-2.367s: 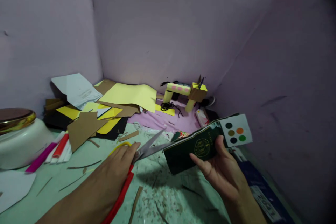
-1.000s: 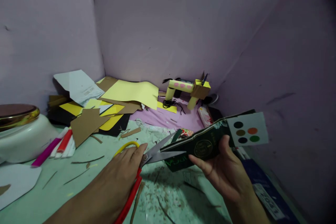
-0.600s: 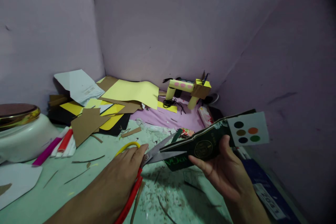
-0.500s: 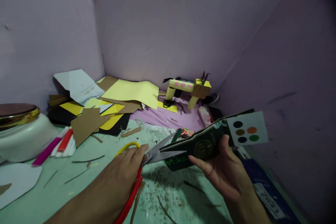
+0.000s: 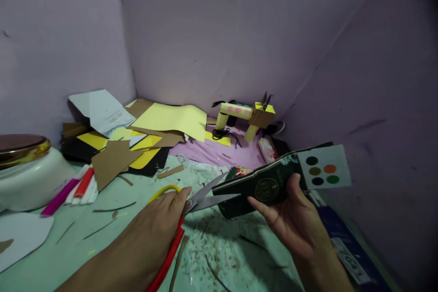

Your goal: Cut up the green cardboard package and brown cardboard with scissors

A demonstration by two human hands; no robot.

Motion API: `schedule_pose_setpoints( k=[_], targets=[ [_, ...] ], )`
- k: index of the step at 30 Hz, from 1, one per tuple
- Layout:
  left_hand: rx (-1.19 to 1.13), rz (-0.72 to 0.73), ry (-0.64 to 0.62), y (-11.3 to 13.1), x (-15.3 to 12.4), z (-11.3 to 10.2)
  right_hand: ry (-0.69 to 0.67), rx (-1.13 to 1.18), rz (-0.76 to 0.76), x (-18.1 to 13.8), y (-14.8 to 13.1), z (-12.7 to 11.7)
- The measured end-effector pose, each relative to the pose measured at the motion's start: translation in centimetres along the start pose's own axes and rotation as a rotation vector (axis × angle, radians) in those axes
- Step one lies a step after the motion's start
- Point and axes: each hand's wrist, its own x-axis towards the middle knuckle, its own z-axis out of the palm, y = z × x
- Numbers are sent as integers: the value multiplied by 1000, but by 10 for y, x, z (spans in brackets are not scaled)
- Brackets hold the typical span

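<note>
My left hand (image 5: pixel 155 226) grips a pair of scissors (image 5: pixel 201 200) with one yellow and one red handle; the steel blades are parted and point right. My right hand (image 5: pixel 290 221) holds a flattened dark green carton (image 5: pixel 263 187) with a gold round emblem, thumb on top. A white flap with several coloured dots (image 5: pixel 323 171) sticks out at its right end. The blade tips touch the carton's left edge, low over a pale green table (image 5: pixel 68 246).
A white jar with a gold-rimmed lid (image 5: pixel 23 173) stands at the left, beside pink and red markers (image 5: pixel 71 189). Yellow, brown and black card sheets (image 5: pixel 143 137) are piled at the back. A small yellow paper model (image 5: pixel 246 118) stands in the corner. Purple walls close in behind and right.
The carton's left end has slid back from between the scissor blades, so only the tips now meet its edge. Both hands have stayed in about the same place.
</note>
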Motion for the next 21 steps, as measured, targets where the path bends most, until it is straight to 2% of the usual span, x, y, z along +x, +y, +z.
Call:
schedule_pose_setpoints(
  k=[21],
  targets=[
    [4,-9,-23,-3,-1,2,-16,-23,30,0,2,1]
  ],
)
